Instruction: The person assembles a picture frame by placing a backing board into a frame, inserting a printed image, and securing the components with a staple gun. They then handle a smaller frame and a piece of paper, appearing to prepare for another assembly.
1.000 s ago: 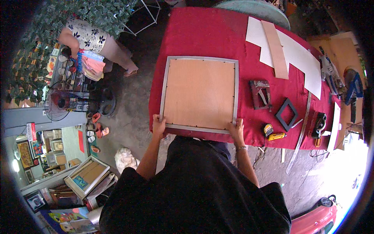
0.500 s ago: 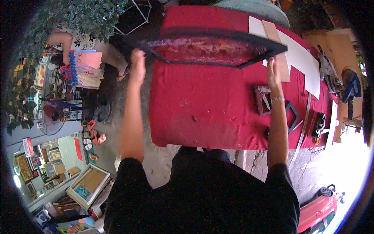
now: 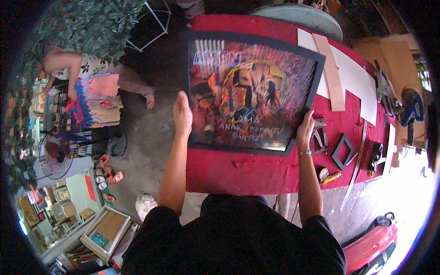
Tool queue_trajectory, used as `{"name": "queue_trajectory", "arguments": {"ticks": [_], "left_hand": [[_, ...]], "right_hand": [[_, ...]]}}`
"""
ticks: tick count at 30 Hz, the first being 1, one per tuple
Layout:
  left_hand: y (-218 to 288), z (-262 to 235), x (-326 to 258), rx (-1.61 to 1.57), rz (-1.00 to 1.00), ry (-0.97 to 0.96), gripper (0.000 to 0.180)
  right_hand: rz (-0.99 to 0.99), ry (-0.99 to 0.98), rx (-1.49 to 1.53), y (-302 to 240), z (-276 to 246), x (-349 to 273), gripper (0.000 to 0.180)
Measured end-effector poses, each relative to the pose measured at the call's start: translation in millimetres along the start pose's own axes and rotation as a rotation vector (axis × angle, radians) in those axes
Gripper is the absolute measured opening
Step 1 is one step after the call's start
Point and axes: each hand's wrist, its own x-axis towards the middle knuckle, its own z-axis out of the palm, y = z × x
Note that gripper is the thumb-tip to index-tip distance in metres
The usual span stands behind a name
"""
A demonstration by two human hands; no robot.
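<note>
A framed picture (image 3: 247, 91) with a wide black frame and glossy, dark multicoloured artwork tilts up facing me above the red cloth. My left hand (image 3: 183, 114) presses along its left edge, fingers fairly straight and thumb side toward me. On the lower right edge, my right hand (image 3: 305, 130) grips the frame, its fingertips partly hidden. Beside my right forearm a small dark frame (image 3: 343, 152), a yellow-handled cutter (image 3: 331, 178) and a roll of tape (image 3: 323, 174) lie on the cloth.
The red-covered table (image 3: 220, 176) holds white boards (image 3: 368, 103), a brown strip (image 3: 332, 82) and a long metal ruler (image 3: 358, 160). A round greenish table (image 3: 302, 18) stands beyond. Left are a person's leg (image 3: 133, 87), a fan (image 3: 57, 156) and a leaning frame (image 3: 105, 224).
The framed picture has swung from nearly edge-on to facing me and come closer. Both hands have moved down toward me with it. The seated person's arm and leg have shifted slightly.
</note>
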Motion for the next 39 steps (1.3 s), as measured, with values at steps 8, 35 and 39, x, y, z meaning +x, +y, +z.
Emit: {"name": "queue_trajectory", "arguments": {"ticks": [8,35,39], "left_hand": [[-14,-48,-58,0.233,-0.064,-0.023,0.056],[-52,27,34,0.877,0.267,-0.345,0.069],[-57,12,4,0.709,0.160,-0.245,0.064]], "right_hand": [[0.141,-0.042,-0.072,-7,-13,-87,0.057],[0.446,0.033,-0.152,57,5,-203,0.052],[0.326,0.159,-0.127,56,-4,-167,0.053]]}}
